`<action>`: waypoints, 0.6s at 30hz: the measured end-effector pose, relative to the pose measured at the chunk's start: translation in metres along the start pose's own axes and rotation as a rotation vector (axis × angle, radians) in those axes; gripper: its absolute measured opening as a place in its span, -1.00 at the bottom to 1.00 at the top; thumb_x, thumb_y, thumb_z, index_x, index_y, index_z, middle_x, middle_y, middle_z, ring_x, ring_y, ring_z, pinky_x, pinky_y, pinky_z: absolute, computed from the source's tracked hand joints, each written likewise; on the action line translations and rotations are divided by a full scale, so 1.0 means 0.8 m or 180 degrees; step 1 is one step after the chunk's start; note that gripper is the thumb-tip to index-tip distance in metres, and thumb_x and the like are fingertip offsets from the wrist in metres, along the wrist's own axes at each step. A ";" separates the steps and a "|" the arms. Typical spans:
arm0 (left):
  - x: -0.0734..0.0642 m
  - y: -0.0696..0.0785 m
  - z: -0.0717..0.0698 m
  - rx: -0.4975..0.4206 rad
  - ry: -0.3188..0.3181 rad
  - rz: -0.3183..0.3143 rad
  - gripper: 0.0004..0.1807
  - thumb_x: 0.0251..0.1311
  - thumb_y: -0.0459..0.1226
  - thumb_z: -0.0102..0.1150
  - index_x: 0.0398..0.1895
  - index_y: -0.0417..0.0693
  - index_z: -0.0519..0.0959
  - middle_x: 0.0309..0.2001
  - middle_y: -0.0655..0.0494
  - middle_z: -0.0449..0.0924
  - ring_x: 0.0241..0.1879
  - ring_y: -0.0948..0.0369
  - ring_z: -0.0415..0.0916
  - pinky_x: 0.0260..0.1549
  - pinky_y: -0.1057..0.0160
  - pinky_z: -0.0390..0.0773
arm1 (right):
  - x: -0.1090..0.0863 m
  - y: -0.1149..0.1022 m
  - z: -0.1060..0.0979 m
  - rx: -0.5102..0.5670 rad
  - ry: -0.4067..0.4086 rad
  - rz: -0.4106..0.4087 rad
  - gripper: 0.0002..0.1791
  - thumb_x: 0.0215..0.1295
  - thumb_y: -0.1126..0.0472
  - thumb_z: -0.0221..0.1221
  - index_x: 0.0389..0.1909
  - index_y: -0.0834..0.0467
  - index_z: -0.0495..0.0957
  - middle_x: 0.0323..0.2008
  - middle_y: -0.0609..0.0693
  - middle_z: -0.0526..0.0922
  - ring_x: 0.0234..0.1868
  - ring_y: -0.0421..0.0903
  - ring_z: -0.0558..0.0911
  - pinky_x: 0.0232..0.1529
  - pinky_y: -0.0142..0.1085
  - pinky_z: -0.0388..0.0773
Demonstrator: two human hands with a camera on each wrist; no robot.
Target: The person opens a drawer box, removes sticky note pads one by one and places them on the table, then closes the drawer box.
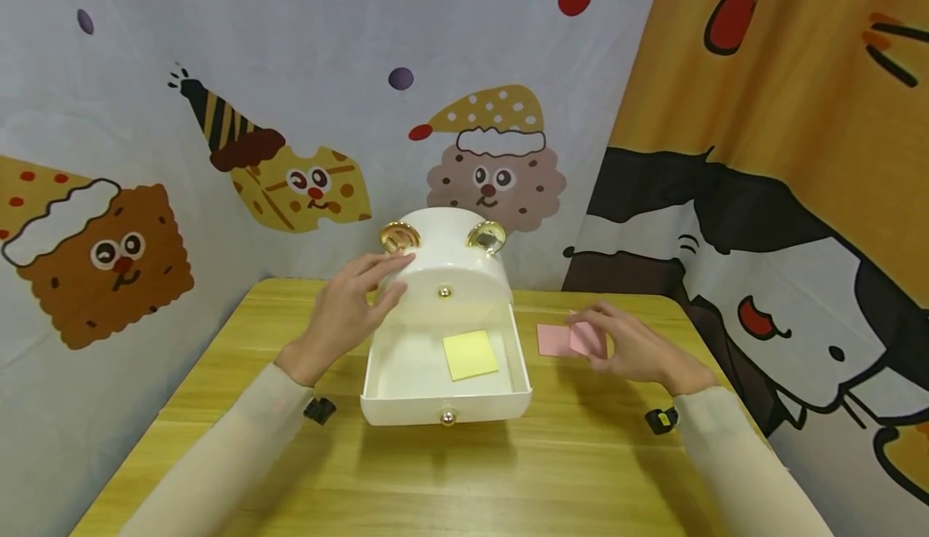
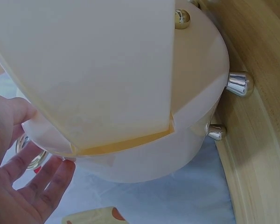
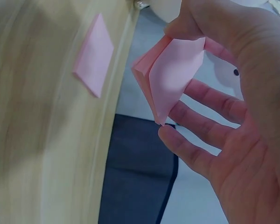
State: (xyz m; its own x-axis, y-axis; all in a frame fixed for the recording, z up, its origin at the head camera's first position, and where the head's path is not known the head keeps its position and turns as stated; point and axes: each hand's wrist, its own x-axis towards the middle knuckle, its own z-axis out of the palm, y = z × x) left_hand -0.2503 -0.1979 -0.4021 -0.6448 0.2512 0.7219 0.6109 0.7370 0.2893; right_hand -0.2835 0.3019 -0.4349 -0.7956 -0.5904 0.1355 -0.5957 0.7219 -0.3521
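A white rounded storage box (image 1: 446,239) with gold ears and a gold knob stands at the table's middle, its lower drawer (image 1: 406,410) pulled out. A yellow sticky-note pad (image 1: 470,355) lies in the drawer. My left hand (image 1: 348,303) rests against the box's left side, thumb toward the front and fingers along the upper edge; in the left wrist view the fingers (image 2: 56,184) are extended. My right hand (image 1: 639,347) pinches pink sticky notes (image 3: 175,77) between thumb and fingers, their sheets fanned slightly at one edge. Beside them another pink sticky-note pad (image 1: 554,341) lies on the table.
The wooden table (image 1: 450,489) reaches back to a printed cloth (image 1: 327,37) with cartoon figures. A patterned cloth (image 1: 784,239) also hangs along the right side. The drawer juts forward between both arms. Each wrist carries a small black device (image 1: 319,410).
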 end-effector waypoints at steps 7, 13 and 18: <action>0.000 0.001 -0.001 0.0019 -0.0032 -0.0033 -0.46 0.56 -0.24 0.56 0.54 0.11 0.75 0.37 -0.03 0.83 -0.17 0.05 0.73 -0.51 0.24 0.49 | -0.003 0.016 0.005 0.0065 -0.0059 0.0091 -0.21 0.25 0.32 0.61 0.52 -0.10 0.69 0.51 0.13 0.65 0.28 0.12 0.68 0.22 0.17 0.76; 0.000 0.001 -0.002 0.0018 -0.0023 -0.0025 -0.46 0.56 -0.24 0.55 0.54 0.13 0.74 0.37 -0.03 0.83 -0.13 0.04 0.75 -0.57 0.27 0.43 | -0.003 0.029 0.011 0.0074 -0.0093 0.0135 -0.19 0.25 0.34 0.62 0.53 -0.11 0.68 0.53 0.15 0.64 0.31 0.18 0.69 0.23 0.23 0.76; -0.001 0.000 0.000 0.0018 0.0005 -0.0015 -0.46 0.55 -0.26 0.56 0.54 0.13 0.75 0.36 -0.04 0.83 -0.17 0.05 0.74 -0.60 0.31 0.38 | -0.005 0.040 0.016 0.0075 -0.0098 0.0165 -0.17 0.25 0.34 0.63 0.56 -0.08 0.67 0.54 0.17 0.64 0.43 0.27 0.67 0.29 0.33 0.74</action>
State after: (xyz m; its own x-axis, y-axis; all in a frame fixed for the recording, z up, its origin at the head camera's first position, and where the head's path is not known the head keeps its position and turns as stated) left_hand -0.2504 -0.1979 -0.4027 -0.6469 0.2468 0.7215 0.6053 0.7417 0.2890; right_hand -0.2982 0.3227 -0.4588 -0.8213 -0.5637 0.0881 -0.5508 0.7432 -0.3798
